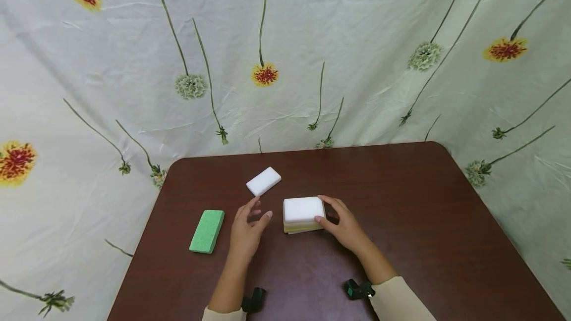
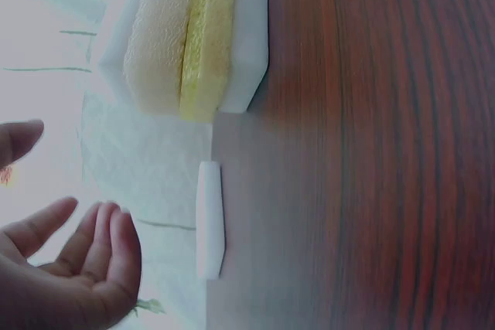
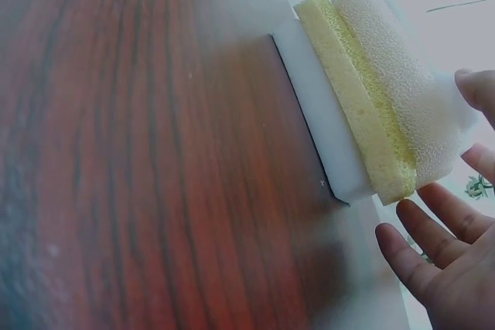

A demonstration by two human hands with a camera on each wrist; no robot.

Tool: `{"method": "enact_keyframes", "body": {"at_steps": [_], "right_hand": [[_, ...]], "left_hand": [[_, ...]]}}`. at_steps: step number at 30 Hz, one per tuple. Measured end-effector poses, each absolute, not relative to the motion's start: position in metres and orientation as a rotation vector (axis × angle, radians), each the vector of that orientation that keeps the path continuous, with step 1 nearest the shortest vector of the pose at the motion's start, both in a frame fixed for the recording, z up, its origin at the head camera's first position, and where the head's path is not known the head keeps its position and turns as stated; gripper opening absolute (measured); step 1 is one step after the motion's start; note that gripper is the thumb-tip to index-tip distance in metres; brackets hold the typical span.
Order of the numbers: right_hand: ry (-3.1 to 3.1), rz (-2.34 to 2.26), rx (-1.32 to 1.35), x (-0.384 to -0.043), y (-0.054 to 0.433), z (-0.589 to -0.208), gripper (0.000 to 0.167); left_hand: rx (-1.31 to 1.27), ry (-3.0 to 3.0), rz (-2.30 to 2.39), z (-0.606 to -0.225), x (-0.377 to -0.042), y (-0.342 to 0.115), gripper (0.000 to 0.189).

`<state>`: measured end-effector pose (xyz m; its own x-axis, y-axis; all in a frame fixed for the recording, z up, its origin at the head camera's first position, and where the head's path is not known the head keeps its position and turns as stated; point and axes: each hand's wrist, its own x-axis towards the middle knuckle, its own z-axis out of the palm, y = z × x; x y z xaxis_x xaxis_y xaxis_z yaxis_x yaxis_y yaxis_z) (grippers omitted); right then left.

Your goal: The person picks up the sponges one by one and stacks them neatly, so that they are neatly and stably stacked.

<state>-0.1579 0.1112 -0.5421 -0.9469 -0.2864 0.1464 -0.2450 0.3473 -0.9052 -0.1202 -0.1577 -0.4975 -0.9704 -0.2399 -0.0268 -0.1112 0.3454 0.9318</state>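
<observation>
A stack of sponges stands in the middle of the table, with a white sponge (image 1: 304, 209) on top. Below it, the right wrist view shows a cream, coarse-pored sponge (image 3: 394, 83), a yellow sponge (image 3: 352, 98) and a white block (image 3: 321, 113) at the bottom. My right hand (image 1: 350, 232) holds the top white sponge at its right end, thumb at the near corner and index finger at the far one. The left hand (image 1: 245, 234) hovers left of the stack, fingers loosely bent and thumb apart, holding nothing. Just beyond its fingertips lies a loose white sponge (image 1: 263, 181).
A green sponge (image 1: 207, 232) lies flat to the left of my left hand. The dark brown table (image 1: 401, 197) has rounded far corners. Behind it hangs a pale cloth (image 1: 366, 38) printed with flowers. Each wrist wears a small black camera (image 1: 254, 300).
</observation>
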Motion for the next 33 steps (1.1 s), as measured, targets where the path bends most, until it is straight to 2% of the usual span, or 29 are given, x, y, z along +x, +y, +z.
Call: {"method": "enact_keyframes", "body": {"at_steps": [12,33], "right_hand": [[2.538,-1.699,-0.499,-0.156,0.111,-0.543,0.059],[2.523,-1.698,-0.493,-0.159,0.113,-0.540,0.058]], "left_hand": [[0.558,-2.411,-1.698,-0.503,-0.107,-0.189,0.062],[0.762,-2.426,-1.463,-0.502,-0.082,-0.239,0.073]]}}
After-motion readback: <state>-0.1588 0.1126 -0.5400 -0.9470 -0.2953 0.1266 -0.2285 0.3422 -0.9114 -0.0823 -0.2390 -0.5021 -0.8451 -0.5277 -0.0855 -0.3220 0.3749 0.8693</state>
